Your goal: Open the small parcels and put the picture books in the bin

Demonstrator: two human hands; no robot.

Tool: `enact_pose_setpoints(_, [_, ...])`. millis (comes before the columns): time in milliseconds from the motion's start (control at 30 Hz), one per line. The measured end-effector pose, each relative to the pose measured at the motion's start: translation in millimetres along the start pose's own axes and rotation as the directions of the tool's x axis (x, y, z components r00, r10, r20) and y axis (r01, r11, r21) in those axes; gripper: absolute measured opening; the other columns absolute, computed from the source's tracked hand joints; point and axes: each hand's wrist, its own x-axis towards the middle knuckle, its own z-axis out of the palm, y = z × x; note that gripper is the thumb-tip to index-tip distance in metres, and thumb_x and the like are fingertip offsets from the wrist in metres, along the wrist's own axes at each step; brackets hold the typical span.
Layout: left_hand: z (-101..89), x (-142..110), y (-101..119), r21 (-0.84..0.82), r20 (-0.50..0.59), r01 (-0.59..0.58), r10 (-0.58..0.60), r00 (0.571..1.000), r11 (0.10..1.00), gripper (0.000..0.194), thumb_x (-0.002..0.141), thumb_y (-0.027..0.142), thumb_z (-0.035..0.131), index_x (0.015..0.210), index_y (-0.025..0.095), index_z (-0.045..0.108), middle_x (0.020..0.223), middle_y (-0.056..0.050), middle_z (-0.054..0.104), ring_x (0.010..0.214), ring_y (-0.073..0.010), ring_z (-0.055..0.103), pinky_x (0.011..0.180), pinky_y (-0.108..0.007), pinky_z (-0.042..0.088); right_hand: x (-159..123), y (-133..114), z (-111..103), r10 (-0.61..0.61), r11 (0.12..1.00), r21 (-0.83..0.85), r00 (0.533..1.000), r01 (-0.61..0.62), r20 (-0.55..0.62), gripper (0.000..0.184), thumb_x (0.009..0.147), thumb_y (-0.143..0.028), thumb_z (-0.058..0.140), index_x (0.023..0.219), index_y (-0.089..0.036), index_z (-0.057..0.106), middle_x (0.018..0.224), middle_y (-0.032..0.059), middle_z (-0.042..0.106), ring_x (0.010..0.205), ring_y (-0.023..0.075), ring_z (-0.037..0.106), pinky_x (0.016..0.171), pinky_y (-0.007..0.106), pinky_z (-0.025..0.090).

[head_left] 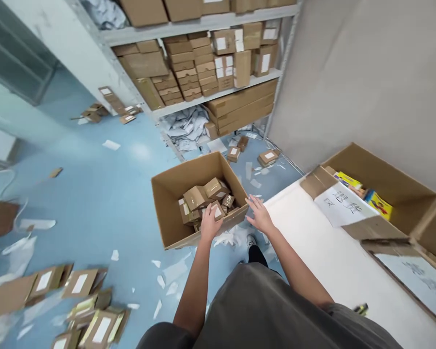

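Note:
A large open cardboard carton point(189, 169) stands in front of me, and several small taped brown boxes point(196, 198) lie jumbled inside it. My left hand point(210, 224) is over the carton's near wall, its fingers extended at a small box with a white label point(218, 211). Whether those fingertips touch that box I cannot tell. At the carton's near right corner is my right hand point(260, 216), its fingers spread and nothing in them; contact with the carton's edge is unclear.
A metal shelf point(203, 23) full of brown boxes stands ahead. To the right, a white table point(290, 228) bears an open carton point(396, 174) with yellow packages. Paper scraps litter the blue floor point(123, 194), and more boxes point(101, 329) lie at lower left.

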Motion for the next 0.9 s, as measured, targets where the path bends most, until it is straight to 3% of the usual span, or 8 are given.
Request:
enact_pose_setpoints(233, [-10.0,24.3,-35.4,0.061,-0.044,0.247,-0.245,0.969,0.967,0.070,0.086,0.033,0.073,0.151,0.029,0.048,0.165,-0.011,0.036,0.147,-0.0351,0.041,0.120,-0.051,0.041,117.9,23.7,40.3,-0.111,0.991,0.085,0.985,0.100,0.129,0.080,0.085,-0.025,0.069,0.160,-0.029,0.040,0.171,0.0076,0.026,0.156,0.0342,0.026,0.123,0.057,0.035])
enact_pose_setpoints(433, [-30.0,23.9,-83.2,0.089,-0.075,0.403,-0.397,0.915,0.911,0.079,0.086,0.035,0.074,0.157,0.028,0.040,0.166,-0.012,0.034,0.149,-0.0368,0.038,0.120,-0.052,0.040,183.0,19.1,77.4,-0.161,0.983,0.115,0.968,0.141,0.193,0.079,0.086,-0.026,0.069,0.160,-0.026,0.040,0.170,0.0099,0.026,0.155,0.0344,0.028,0.124,0.056,0.033])
enact_pose_setpoints(533, [-30.3,25.8,-117.1,0.087,-0.069,0.434,-0.430,0.900,0.896,0.081,0.085,0.035,0.074,0.157,0.028,0.038,0.166,-0.013,0.035,0.148,-0.0373,0.038,0.119,-0.053,0.040,199.3,5.7,102.5,-0.170,0.984,0.098,0.959,0.151,0.228,0.079,0.086,-0.025,0.069,0.160,-0.027,0.040,0.170,0.0092,0.025,0.154,0.0352,0.028,0.124,0.057,0.034])
enact_pose_setpoints(667, [-16.0,38.7,-169.1,0.071,0.017,0.425,-0.427,0.904,0.902,0.080,0.085,0.034,0.074,0.156,0.027,0.039,0.166,-0.014,0.035,0.148,-0.0366,0.039,0.118,-0.051,0.041,207.0,-10.8,140.2,-0.149,0.989,0.051,0.951,0.141,0.270,0.083,0.085,-0.023,0.070,0.161,-0.029,0.038,0.171,0.0080,0.023,0.154,0.0360,0.027,0.123,0.057,0.035])
enact_pose_setpoints(767, [3.0,54.2,-206.3,0.050,0.141,0.400,-0.403,0.904,0.915,0.083,0.080,0.032,0.078,0.155,0.027,0.040,0.166,-0.015,0.035,0.149,-0.0371,0.039,0.117,-0.050,0.041,208.2,-18.2,169.6,-0.103,0.994,0.007,0.945,0.106,0.311,0.086,0.083,-0.024,0.072,0.161,-0.030,0.037,0.171,0.0082,0.023,0.154,0.0371,0.027,0.121,0.058,0.037])
enact_pose_setpoints(900, [39.5,71.8,-246.0,0.028,0.300,0.393,-0.383,0.874,0.919,0.091,0.076,0.035,0.082,0.156,0.027,0.038,0.166,-0.017,0.036,0.149,-0.0382,0.039,0.114,-0.050,0.043,209.5,-16.4,217.5,-0.053,0.996,-0.045,0.915,0.077,0.399,0.090,0.079,-0.023,0.077,0.160,-0.028,0.038,0.170,0.0112,0.024,0.154,0.0398,0.026,0.118,0.060,0.039])
